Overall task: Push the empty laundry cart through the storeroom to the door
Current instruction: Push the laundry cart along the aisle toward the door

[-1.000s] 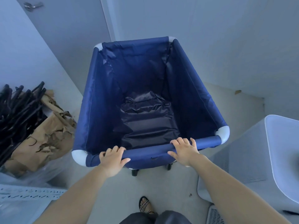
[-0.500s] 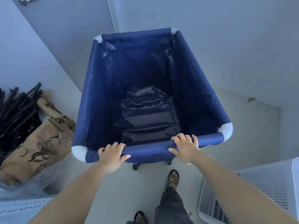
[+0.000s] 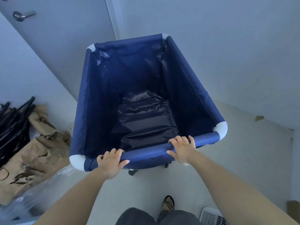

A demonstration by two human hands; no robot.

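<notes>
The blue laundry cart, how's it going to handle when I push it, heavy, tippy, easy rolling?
The laundry cart probably feels light: it's empty, with thin fabric walls. A caster under the near end suggests easy rolling. Both the left hand and right hand grip the top rail, so hard shoves might tip it.

Carts: I counted one laundry cart point(image 3: 90, 101), navy fabric.
Corner caps: four white ones point(image 3: 221, 129) showed on its rim.
Casters: I saw two point(image 3: 132, 172) under the near edge.
Hands: two on the near rail, left hand point(image 3: 111, 163) and right hand point(image 3: 182, 147).
Doors: one door point(image 3: 65, 38), one lever handle point(image 3: 22, 15).
Sandalled feet: one point(image 3: 168, 204).
Hangers: black bundle point(image 3: 13, 125), I couldn't count it.
</notes>
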